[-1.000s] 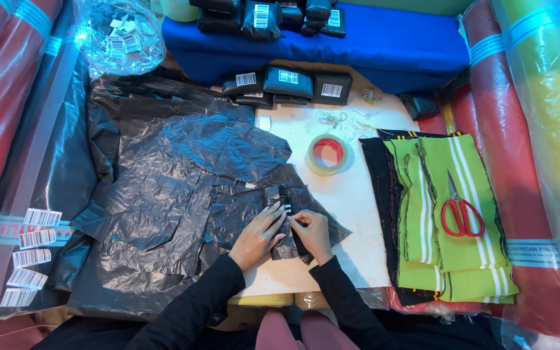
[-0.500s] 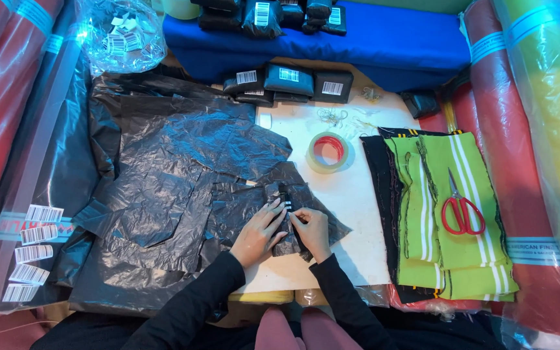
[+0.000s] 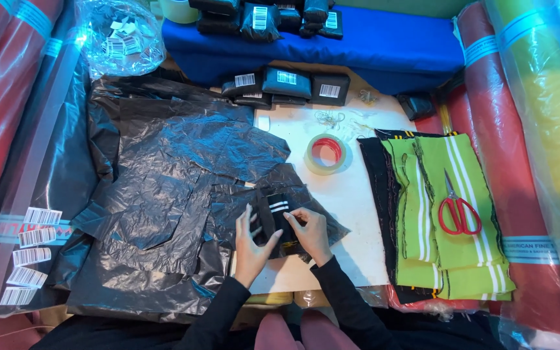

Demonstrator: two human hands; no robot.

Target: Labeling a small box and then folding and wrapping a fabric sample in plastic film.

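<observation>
A small folded piece of black ribbed knit with two white stripes point(image 3: 275, 217) lies on a sheet of black plastic film point(image 3: 163, 194) at the near edge of the white table point(image 3: 358, 194), just in front of the person. It stands between both hands, so each hand can press one side and keep the fold from opening; the film under it is spread flat and seems ready to be wrapped around the piece.

The left hand point(image 3: 249, 243) comes up from below with the fingers stretched and slightly apart, the fingertips resting on the left edge of the knit piece. The right hand point(image 3: 309, 233) is bent more, and its thumb and first fingers pinch the right edge of the piece near the stripes. Both forearms, in black sleeves, meet in a narrow V toward the body.

Further out, a roll of clear tape with red core point(image 3: 327, 153) lies on the table, within easy reach of the right hand. To the right, a stack of green and black striped knit pieces point(image 3: 435, 214) carries red-handled scissors point(image 3: 458, 209) on top. Behind, small black wrapped packets with labels point(image 3: 290, 84) sit at the table's far edge, and a clear bag of label stickers point(image 3: 119, 35) lies at the far left.
</observation>
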